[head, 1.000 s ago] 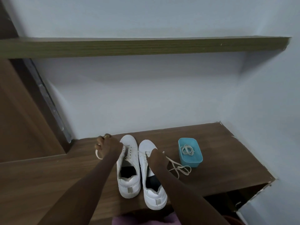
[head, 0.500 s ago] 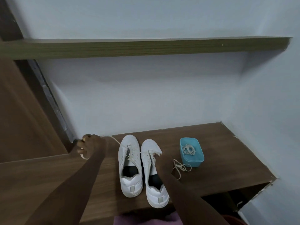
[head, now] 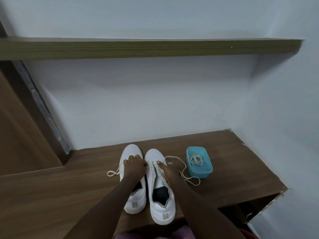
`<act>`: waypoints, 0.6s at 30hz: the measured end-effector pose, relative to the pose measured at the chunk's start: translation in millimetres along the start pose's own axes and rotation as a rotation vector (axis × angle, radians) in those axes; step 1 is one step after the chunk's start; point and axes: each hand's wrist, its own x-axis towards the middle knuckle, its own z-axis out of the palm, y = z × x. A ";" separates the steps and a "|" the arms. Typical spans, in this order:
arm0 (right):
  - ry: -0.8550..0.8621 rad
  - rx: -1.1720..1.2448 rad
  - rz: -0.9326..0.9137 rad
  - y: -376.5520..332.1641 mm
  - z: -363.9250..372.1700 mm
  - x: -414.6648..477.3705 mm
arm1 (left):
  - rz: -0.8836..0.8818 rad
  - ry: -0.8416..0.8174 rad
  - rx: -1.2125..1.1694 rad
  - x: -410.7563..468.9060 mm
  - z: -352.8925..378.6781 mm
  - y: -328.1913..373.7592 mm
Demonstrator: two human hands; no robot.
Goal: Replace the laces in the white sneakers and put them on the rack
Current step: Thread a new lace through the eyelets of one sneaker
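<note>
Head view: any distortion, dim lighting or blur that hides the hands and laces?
Head view: wide-angle bending bows the olive wooden shelf; light is dim and bluish, without glare; left hand, right hand and cream lace stay sharp enough to follow.

Surface and material findings, head view.

Two white sneakers, left sneaker (head: 133, 200) and right sneaker (head: 161, 207), present a smooth, matt leather-like upper. Lace (head: 185, 171) reads as cream woven cord, as does the coiled lace (head: 196, 159) in the tub. Tub (head: 207, 171) is turquoise plastic, smooth, slight sheen. Shelf board (head: 69, 185) is brown wood-grain laminate, matt, chipped at its right edge. Upper shelf (head: 155, 49) is olive wood-grain. Wall (head: 155, 104) is painted, matt.
</note>
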 end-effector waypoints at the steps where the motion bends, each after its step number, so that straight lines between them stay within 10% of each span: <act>1: 0.016 0.139 0.009 -5.7 -3.2 -0.8 | -0.025 0.000 -0.008 0.7 4.3 0.4; 9: 0.012 0.428 0.101 -37.4 -18.8 18.0 | -0.237 0.000 -0.205 6.4 9.6 17.1; 18: 0.511 0.105 -0.113 -36.6 -47.7 27.7 | -0.490 -0.072 -0.362 21.9 12.1 23.4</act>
